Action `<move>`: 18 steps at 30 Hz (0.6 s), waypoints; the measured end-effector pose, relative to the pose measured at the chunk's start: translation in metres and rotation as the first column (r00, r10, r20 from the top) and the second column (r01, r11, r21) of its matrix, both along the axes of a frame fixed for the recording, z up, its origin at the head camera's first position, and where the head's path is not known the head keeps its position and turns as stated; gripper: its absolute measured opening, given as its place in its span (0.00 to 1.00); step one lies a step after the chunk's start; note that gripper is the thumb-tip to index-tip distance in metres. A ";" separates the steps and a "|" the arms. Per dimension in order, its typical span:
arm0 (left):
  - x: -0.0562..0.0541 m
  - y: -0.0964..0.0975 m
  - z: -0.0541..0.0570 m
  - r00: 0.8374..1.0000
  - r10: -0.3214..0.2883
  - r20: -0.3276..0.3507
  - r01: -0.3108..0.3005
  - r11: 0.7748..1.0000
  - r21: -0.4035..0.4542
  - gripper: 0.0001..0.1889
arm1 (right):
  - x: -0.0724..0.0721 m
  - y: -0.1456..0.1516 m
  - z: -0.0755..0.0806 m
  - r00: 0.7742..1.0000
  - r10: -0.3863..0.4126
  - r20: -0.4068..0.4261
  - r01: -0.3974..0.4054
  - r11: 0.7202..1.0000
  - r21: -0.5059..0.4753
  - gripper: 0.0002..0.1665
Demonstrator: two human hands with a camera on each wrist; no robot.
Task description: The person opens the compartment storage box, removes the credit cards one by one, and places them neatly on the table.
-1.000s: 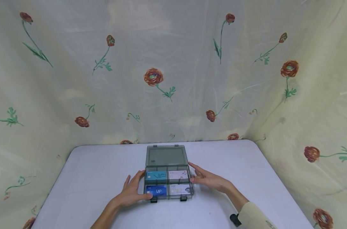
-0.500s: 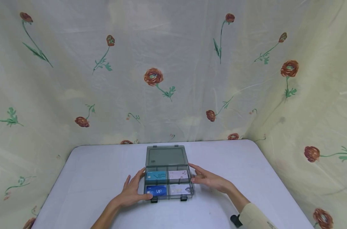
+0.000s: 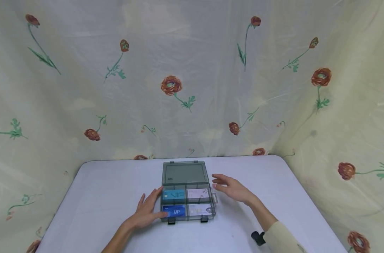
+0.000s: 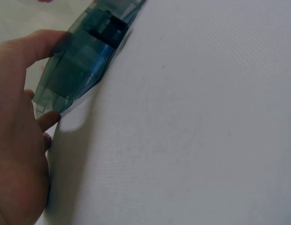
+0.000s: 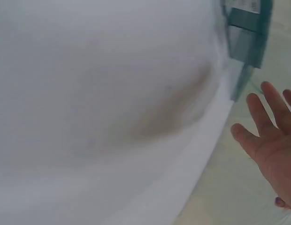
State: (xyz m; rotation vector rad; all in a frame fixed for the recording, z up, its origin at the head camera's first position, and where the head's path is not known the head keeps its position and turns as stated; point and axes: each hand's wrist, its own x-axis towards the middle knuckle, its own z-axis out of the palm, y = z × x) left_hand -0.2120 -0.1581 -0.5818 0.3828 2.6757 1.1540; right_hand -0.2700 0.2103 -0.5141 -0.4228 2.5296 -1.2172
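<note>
A see-through grey-green card case (image 3: 185, 174) lies on the table with its lid folded back. Cards sit in its compartments: a teal VIP card (image 3: 170, 194), a pink card (image 3: 196, 193), a dark blue VIP card (image 3: 178, 211) and a white card (image 3: 198, 209). My left hand (image 3: 144, 213) holds the case's left end, thumb at the front corner and fingers along the side. In the left wrist view that thumb lies over the rim of the case (image 4: 72, 70). My right hand (image 3: 234, 190) hovers off the right side, fingers spread and holding nothing.
Two dark latches (image 3: 171, 221) stick out from the case's front edge. White cloth covers the table (image 3: 116, 182), and a flowered curtain (image 3: 204, 52) hangs behind and at both sides. A black strap piece (image 3: 258, 238) hangs by the right sleeve (image 3: 282, 238).
My right hand has come away from the case's right side, lifting and moving slightly back. My left hand stays at the left end, and the case lies in nearly the same place.
</note>
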 end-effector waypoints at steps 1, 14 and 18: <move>0.000 0.000 0.000 1.000 0.000 0.002 0.000 1.000 -0.001 0.53 | -0.001 -0.002 0.005 1.000 -0.014 -0.018 0.014 1.000 -0.024 0.35; 0.001 0.000 0.004 1.000 -0.007 0.012 0.007 1.000 -0.003 0.52 | -0.005 -0.042 0.028 0.963 0.061 0.262 0.100 0.824 -0.558 0.30; 0.000 -0.001 0.003 1.000 -0.010 0.016 0.010 1.000 -0.007 0.53 | -0.006 -0.054 0.020 0.926 0.112 0.361 0.143 0.781 -0.608 0.29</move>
